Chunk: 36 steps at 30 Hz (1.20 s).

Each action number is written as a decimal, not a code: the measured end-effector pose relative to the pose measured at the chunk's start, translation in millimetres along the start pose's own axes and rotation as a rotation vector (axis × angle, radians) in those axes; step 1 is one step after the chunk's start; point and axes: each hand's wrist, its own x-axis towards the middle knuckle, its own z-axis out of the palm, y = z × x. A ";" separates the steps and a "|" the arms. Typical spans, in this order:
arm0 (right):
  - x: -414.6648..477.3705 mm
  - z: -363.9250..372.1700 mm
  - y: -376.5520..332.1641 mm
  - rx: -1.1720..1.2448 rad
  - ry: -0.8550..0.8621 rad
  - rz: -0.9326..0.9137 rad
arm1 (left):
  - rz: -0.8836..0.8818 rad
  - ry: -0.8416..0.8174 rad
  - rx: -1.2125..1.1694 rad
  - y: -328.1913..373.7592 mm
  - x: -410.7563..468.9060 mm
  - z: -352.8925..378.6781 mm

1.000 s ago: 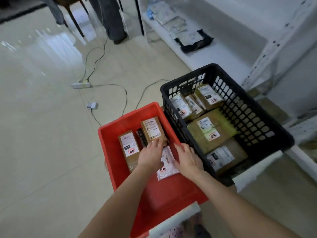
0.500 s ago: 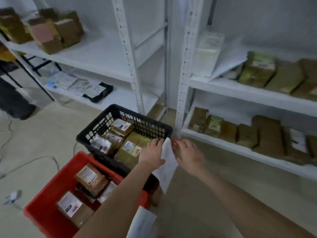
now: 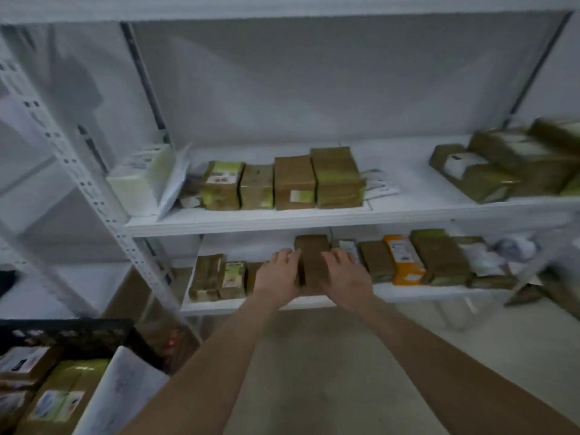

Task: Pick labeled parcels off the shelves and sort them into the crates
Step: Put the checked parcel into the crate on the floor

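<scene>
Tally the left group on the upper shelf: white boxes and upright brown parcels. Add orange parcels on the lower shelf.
White boxes: 1
Upright brown parcels: 4
Orange parcels: 1
Total: 6

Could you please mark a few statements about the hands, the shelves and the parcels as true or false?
1. Both hands, left hand and right hand, are on the brown parcel on the lower shelf. True.
2. The orange parcel lies on the upper shelf. False: it lies on the lower shelf, to the right of the hands.
3. The brown parcel is already over the black crate. False: it is at the lower shelf; the crate is at the bottom left.
4. The black crate holds parcels. True.
5. The upper shelf is bare. False: several parcels stand on it.
</scene>
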 end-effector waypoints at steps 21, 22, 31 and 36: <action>165.4 -64.0 217.1 0.274 0.114 0.395 | 0.256 0.068 -0.126 172.3 260.2 -17.5; 178.0 -64.1 222.3 0.348 0.111 0.433 | 0.255 0.073 -0.139 175.8 270.8 -18.0; 257.8 -59.9 242.7 0.749 0.099 0.593 | 0.114 0.039 -0.303 196.1 325.9 -17.3; 275.0 -63.7 251.4 0.743 0.041 0.609 | 0.025 0.083 -0.452 206.2 338.9 -22.4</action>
